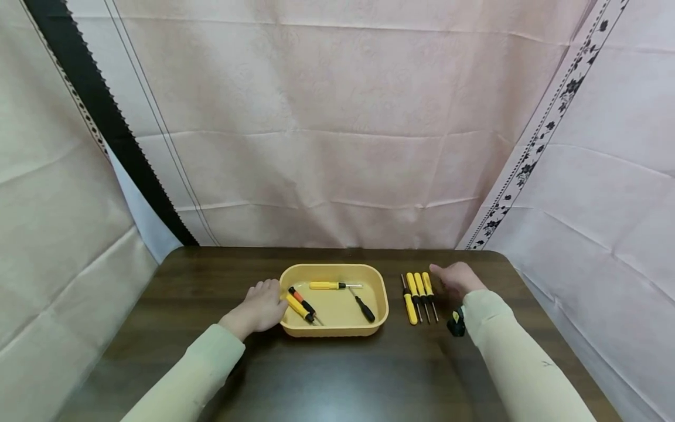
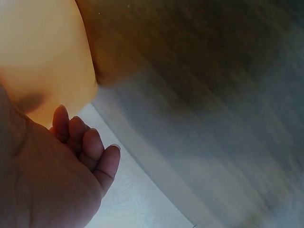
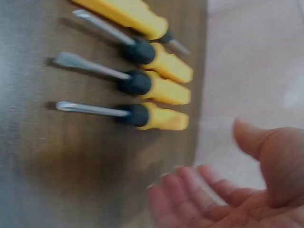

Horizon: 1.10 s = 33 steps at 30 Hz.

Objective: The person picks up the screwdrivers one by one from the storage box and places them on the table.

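Observation:
My left hand (image 1: 261, 308) is at the left side of a yellow tray (image 1: 337, 332), touching its edge, fingers loosely bent. In the left wrist view this hand (image 2: 61, 171) shows its palm beside the tray wall (image 2: 47, 52); its thumb is hidden. Over at the right, my right hand (image 1: 457, 278) hovers beside a row of yellow-and-black screwdrivers (image 1: 427, 284). The right wrist view shows that hand (image 3: 223, 194) with thumb and fingers apart, holding nothing, near the yellow handles (image 3: 166, 118). One screwdriver (image 1: 410, 308) in the row points the opposite way.
Inside the tray lie a yellow screwdriver (image 1: 323, 285) near the back, a black one (image 1: 365, 309) at the right, and an orange-and-black one (image 1: 303, 300) beside another yellow one (image 1: 296, 306). The dark table (image 1: 337, 381) meets hanging cloth (image 1: 327, 146) at its back edge.

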{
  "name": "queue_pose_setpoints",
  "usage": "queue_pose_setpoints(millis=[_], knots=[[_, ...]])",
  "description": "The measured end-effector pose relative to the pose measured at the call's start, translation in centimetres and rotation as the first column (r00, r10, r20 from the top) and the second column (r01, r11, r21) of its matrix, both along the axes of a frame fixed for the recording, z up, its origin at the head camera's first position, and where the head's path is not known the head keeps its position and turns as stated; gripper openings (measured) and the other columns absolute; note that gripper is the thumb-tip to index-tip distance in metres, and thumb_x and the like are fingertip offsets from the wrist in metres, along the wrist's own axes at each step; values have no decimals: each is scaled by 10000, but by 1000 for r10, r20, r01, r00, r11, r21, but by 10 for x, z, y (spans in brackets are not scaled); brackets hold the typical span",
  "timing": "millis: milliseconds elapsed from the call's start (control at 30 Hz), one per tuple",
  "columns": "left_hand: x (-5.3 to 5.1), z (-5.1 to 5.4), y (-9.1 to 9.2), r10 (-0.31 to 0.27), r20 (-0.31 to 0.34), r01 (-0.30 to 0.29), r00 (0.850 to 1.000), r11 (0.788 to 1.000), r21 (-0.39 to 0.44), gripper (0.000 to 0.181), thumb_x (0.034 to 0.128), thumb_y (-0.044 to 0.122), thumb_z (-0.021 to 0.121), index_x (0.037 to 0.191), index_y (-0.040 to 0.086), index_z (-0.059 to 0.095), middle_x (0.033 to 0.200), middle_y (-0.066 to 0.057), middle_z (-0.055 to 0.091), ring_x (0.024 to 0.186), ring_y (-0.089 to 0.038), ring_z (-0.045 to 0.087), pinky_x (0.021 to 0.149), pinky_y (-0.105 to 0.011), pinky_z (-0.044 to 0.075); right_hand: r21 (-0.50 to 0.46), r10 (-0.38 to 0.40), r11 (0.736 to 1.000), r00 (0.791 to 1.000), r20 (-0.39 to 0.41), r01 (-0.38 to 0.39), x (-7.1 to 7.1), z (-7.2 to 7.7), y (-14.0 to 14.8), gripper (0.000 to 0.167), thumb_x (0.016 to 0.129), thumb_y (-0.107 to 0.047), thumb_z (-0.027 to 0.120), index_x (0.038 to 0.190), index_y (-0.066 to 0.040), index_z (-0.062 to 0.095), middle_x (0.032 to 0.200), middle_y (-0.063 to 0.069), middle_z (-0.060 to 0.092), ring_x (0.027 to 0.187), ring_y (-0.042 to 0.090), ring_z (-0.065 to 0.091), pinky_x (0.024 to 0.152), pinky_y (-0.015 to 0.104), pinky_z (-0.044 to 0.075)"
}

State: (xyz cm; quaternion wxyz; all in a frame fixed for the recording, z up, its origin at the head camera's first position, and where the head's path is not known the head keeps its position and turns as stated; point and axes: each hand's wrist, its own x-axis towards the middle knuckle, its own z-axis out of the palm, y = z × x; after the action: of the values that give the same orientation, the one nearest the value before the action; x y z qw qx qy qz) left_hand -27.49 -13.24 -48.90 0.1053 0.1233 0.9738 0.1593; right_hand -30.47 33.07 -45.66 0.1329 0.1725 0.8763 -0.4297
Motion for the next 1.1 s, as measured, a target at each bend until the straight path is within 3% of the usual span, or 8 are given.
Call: queue_pose_setpoints(millis=[100,167,233,467,767,867,1100], knots=[[1,0,-2,-6,-4,6,1000,1000,6,458,969,331,474,1260,-21,442,1031,-80,456,935,-246,392,861,-440,324,-55,57,996,991,-124,-64,-1,8,-9,647,920,-545,552,1213,29,504,1175,192,530,1037,339,549,878,453,480],[2,-2,-3,-5,-7,5,1000,1000,8,457,970,330,472,1261,-20,441,1034,-80,456,935,-245,391,860,-440,323,-93,113,987,974,-194,-133,-4,16,-18,801,892,-575,575,1411,0,369,1404,227,396,1217,381,472,954,493,432],[2,-3,-4,-2,-7,2,1000,1000,4,458,972,332,470,1265,-18,440,1034,-79,455,934,-244,389,857,-437,322,-93,168,976,957,-235,-195,-7,23,-26,888,862,-609,589,1473,-33,300,1448,240,359,1242,398,464,960,492,429],[2,-6,-4,4,-22,-4,1000,1000,11,443,967,328,454,1251,-11,442,1008,-68,442,914,-238,380,839,-424,317,-63,259,953,904,-341,-296,-11,38,-53,912,823,-611,639,1505,-122,284,1375,209,450,1144,362,555,933,494,449],[1,-6,-2,6,-28,-6,1000,1000,13,445,966,330,454,1250,-11,444,998,-66,439,908,-235,384,838,-424,322,21,328,937,854,-404,-349,-4,38,-85,894,759,-621,705,1470,-204,356,1311,140,531,1191,301,501,935,493,430],[2,-7,-2,5,-24,-5,1000,1000,19,450,963,328,459,1255,-14,442,1002,-68,441,912,-238,386,843,-429,323,27,345,929,841,-417,-368,-1,37,-96,894,744,-610,726,1460,-208,373,1294,137,540,1177,285,513,924,480,440],[1,-5,-1,4,-29,-4,1000,1000,11,450,964,336,454,1251,-11,440,1004,-68,440,915,-241,383,844,-424,322,56,339,935,835,-433,-351,2,30,-112,886,718,-611,747,1434,-218,406,1241,59,564,1139,238,536,912,455,454]])
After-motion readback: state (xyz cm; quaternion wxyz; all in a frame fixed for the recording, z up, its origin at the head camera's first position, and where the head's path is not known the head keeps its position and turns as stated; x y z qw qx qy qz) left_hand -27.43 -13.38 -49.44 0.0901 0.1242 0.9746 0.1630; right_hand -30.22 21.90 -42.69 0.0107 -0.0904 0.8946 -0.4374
